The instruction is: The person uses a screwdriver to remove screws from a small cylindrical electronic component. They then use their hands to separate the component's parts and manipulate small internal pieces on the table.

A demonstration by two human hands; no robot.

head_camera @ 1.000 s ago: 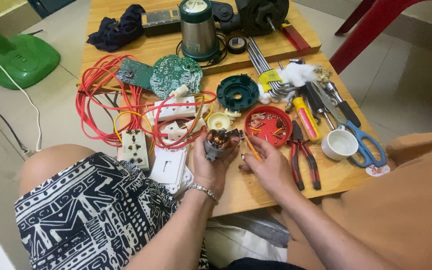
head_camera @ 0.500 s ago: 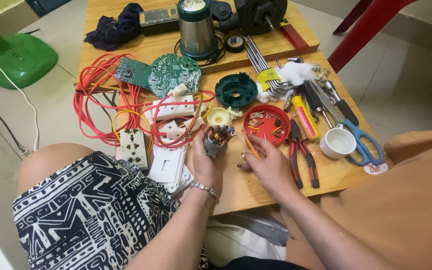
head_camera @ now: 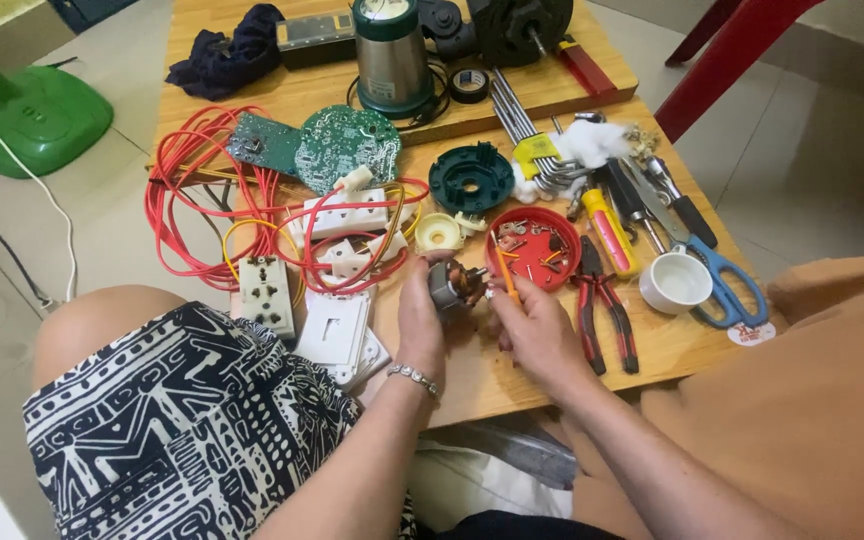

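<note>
My left hand grips a small motor armature with copper windings, held just above the wooden table. My right hand holds a thin orange-handled tool whose tip is at the armature. Just behind the hands lies a red round lid holding small screws and parts. A bracelet sits on my left wrist.
Red pliers, a white cup, blue scissors, a yellow screwdriver and hex keys lie right. Left are red wires, white sockets, green circuit boards and a green round part. A metal jar stands behind.
The camera has shifted slightly. My left hand has turned the armature and kept it near the red lid; my right hand has brought the orange tool up to it.
</note>
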